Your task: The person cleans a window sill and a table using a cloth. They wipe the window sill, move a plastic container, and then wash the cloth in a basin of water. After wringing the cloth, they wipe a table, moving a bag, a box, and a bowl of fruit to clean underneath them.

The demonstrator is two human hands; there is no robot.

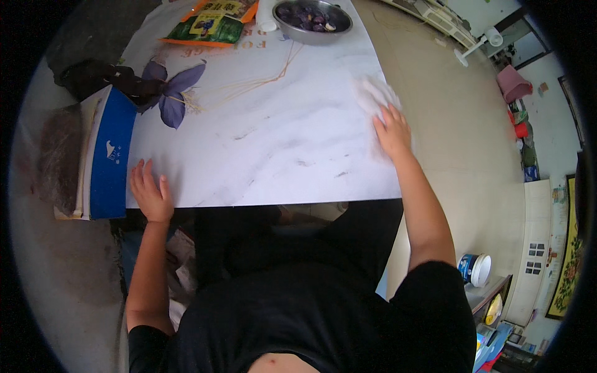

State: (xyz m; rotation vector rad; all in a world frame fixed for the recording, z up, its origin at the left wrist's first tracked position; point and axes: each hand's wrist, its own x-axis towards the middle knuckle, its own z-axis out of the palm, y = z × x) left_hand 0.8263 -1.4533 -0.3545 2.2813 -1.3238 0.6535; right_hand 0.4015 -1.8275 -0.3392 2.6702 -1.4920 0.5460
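My left hand [150,191] rests on the front left corner of the marble-patterned tabletop [280,143], fingers spread and nothing in them. Right beside it stands a blue and white box [112,155]. At the table's right edge, my right hand [395,132] presses down on a crumpled white cloth [373,93], its fingers over the near side. Motion blurs the cloth, so whether it is fabric or paper is hard to make out. Part of it lies hidden under the fingers.
Purple fabric leaves [174,93] and thin straw-coloured stems lie at the left. A metal bowl [314,22] of dark purple pieces stands at the far edge near a green and orange packet [208,25]. On the floor are a white fan [491,37] and a bucket [476,268].
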